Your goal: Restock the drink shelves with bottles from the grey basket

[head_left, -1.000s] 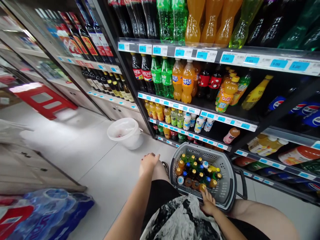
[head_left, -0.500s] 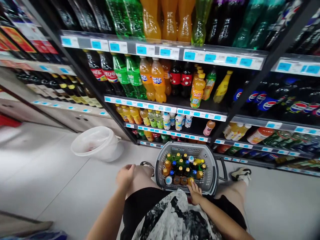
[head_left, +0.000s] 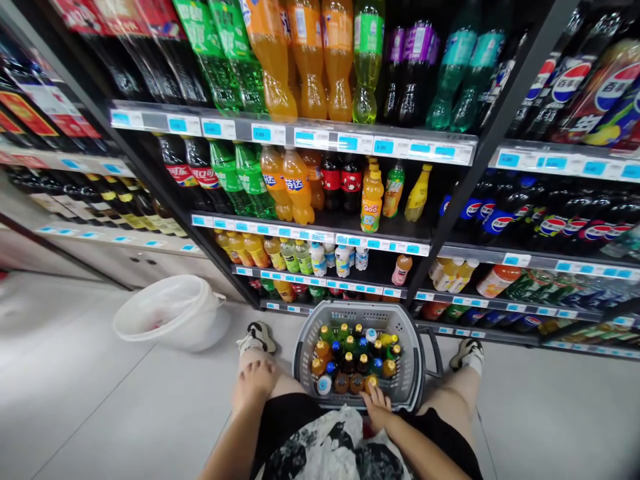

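My left hand (head_left: 257, 379) lies on my left knee, palm down with its fingers spread, and holds nothing. At the near rim of a grey shopping basket (head_left: 414, 373), my right hand (head_left: 377, 405) rests with its fingers stretched forward over the edge. Its fingertips are close to a yellow-capped bottle (head_left: 371, 382); whether they touch it I cannot tell. Several upright drink bottles fill the basket, among them dark ones, orange ones and a white-capped bottle (head_left: 325, 385). The basket stands between my legs, its black handle (head_left: 434, 352) hanging out to the right.
Shelves of soft drinks rise in front, with a price-tag rail (head_left: 290, 137) along each edge. Orange Qoo bottles (head_left: 371, 200) and a single pink bottle (head_left: 401, 270) stand on the lower shelves. A white plastic tub (head_left: 200, 320) is on the floor (head_left: 105, 407) at left.
My left hand has gone from loosely curled beside the knee to lying spread on it. My left leg has swung outward. The camera view has shifted, while my right hand stays at the basket rim.
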Demonstrator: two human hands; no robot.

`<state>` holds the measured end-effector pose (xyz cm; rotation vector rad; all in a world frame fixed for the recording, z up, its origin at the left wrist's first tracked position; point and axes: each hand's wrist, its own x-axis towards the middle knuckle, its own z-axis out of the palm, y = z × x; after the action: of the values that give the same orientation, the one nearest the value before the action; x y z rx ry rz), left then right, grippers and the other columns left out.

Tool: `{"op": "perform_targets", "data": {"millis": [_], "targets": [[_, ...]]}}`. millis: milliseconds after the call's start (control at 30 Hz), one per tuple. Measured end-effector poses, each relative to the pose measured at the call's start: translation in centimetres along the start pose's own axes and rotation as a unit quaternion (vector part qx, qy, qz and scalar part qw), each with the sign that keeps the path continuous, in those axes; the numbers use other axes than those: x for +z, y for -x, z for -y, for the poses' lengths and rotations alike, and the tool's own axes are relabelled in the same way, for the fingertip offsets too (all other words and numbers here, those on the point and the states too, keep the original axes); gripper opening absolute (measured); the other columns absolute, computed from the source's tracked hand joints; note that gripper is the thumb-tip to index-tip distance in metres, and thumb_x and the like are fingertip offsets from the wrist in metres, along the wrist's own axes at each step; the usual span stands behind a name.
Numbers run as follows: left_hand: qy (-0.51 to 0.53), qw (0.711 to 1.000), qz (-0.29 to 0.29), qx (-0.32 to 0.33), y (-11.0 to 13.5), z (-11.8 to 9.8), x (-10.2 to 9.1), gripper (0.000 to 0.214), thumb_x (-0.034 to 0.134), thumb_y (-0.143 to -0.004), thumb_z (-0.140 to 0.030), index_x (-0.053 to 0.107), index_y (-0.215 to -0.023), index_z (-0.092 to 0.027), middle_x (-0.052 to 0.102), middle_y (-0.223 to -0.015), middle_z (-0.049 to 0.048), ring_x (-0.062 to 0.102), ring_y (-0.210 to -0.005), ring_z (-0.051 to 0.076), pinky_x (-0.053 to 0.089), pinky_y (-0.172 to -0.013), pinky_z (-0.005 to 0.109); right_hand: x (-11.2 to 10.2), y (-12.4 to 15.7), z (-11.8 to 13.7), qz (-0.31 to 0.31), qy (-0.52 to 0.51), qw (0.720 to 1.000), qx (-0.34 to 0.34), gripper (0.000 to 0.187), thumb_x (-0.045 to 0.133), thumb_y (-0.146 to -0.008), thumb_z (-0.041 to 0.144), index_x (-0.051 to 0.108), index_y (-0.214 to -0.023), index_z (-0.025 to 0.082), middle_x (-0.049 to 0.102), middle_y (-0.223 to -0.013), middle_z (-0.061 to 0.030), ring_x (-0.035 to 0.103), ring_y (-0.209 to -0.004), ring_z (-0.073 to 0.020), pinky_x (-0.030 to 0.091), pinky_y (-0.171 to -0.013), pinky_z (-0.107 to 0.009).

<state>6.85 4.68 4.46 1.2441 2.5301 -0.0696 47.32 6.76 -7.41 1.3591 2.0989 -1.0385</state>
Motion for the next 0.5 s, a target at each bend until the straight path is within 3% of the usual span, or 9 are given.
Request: {"op": "perform_targets", "data": {"millis": [133, 200, 300, 400, 500], "targets": [[-0.045, 0.993, 0.033, 0.101, 0.5, -3.3, 1.0, 0.038, 0.046, -0.092, -0.017, 0.077, -0.113, -0.013, 0.066, -0.139, 0.0215, 0.055, -0.139, 0.036, 0.036, -0.121, 0.046, 0.1, 0.0, 0.1, 0.001, 0.005, 1.000, 0.001, 0.107, 0.071, -0.069, 0.015, 0.028, -0.166, 0.031, -0.003, -0.175, -0.0092, 0.000, -0.161, -0.0302, 0.016, -0.126, -0.055], [-0.046, 0.993, 0.057, 0.093, 1.3, -5.4, 2.4, 0.039, 0.050, -0.093, -0.024, 0.075, -0.119, -0.011, 0.065, -0.140, 0.0232, 0.056, -0.138, 0.037, 0.038, -0.120, 0.046, -0.1, 0.2, 0.3, 0.004, 0.014, 1.000, 0.007, 0.110, 0.069, -0.066, 0.011, 0.029, -0.166, 0.032, -0.004, -0.175, -0.0083, 0.000, -0.161, -0.0296, 0.017, -0.126, -0.054], [-0.073, 0.993, 0.081, 0.045, 2.6, -8.0, 5.2, 0.066, 0.055, -0.091, -0.035, 0.056, -0.144, 0.004, 0.056, -0.145, 0.0346, 0.059, -0.134, 0.041, 0.038, -0.118, 0.048, -0.7, 0.8, 0.8, 0.007, 0.017, 1.000, 0.017, 0.108, 0.067, -0.067, 0.012, 0.028, -0.165, 0.034, -0.005, -0.175, -0.0061, -0.001, -0.161, -0.0279, 0.016, -0.126, -0.053], [-0.134, 0.989, 0.056, 0.037, 3.0, -9.1, 7.5, 0.085, 0.056, -0.084, -0.024, 0.032, -0.153, 0.020, 0.049, -0.147, 0.0419, 0.054, -0.138, 0.041, 0.031, -0.120, 0.045, -1.5, 1.5, 1.1, 0.017, 0.002, 1.000, 0.009, 0.104, 0.069, -0.071, 0.020, 0.028, -0.166, 0.034, -0.005, -0.175, -0.0058, -0.003, -0.161, -0.0278, 0.014, -0.126, -0.053], [-0.117, 0.992, 0.028, 0.048, 2.1, -9.1, 8.6, 0.093, 0.059, -0.074, -0.020, 0.030, -0.151, 0.024, 0.056, -0.139, 0.0413, 0.057, -0.132, 0.043, 0.034, -0.116, 0.045, -1.8, 1.9, 1.2, 0.018, -0.006, 1.000, 0.004, 0.102, 0.067, -0.072, 0.021, 0.029, -0.165, 0.032, -0.004, -0.175, -0.0058, -0.003, -0.161, -0.0268, 0.013, -0.126, -0.051]]}}
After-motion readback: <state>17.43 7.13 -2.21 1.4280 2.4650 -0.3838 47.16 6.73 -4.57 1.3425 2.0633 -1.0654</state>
